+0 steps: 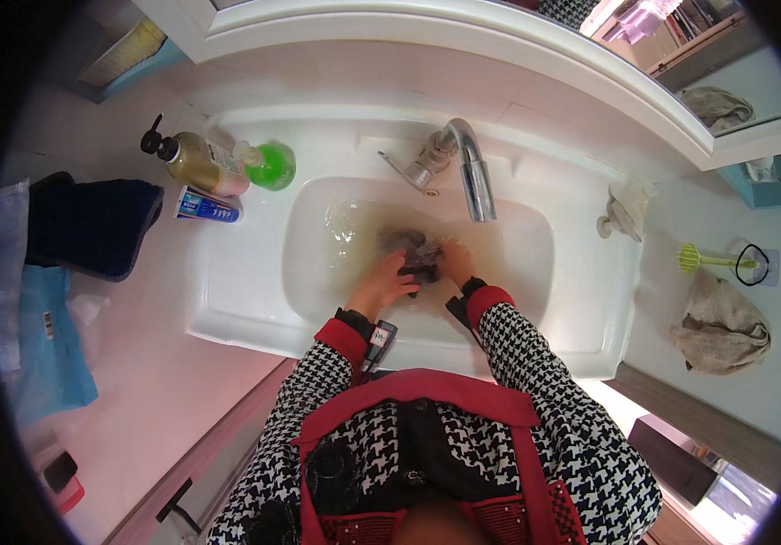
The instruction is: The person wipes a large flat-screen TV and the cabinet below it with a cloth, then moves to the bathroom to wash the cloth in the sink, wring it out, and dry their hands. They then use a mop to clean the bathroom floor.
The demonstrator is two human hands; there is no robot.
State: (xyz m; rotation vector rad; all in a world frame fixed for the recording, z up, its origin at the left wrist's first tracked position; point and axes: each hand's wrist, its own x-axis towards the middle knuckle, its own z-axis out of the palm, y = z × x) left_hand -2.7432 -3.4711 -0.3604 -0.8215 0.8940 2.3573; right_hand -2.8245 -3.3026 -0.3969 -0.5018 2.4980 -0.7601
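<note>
A dark wet cloth (409,248) lies in brownish water in the white sink basin (533,272), below the chrome faucet (477,184). My left hand (383,283) is at the cloth's lower left edge, fingers apart; whether it grips any of the cloth does not show clearly. At the cloth's right side, my right hand (455,262) is partly under the water against it, with its fingertips hidden. Both wrists wear black bands.
A pump bottle (199,163), a green soap bottle (272,165) and a toothpaste tube (207,206) stand or lie at the sink's left. Further left is a dark blue cloth (97,221). On the right wall hang a green brush (710,260) and a beige cloth (721,327).
</note>
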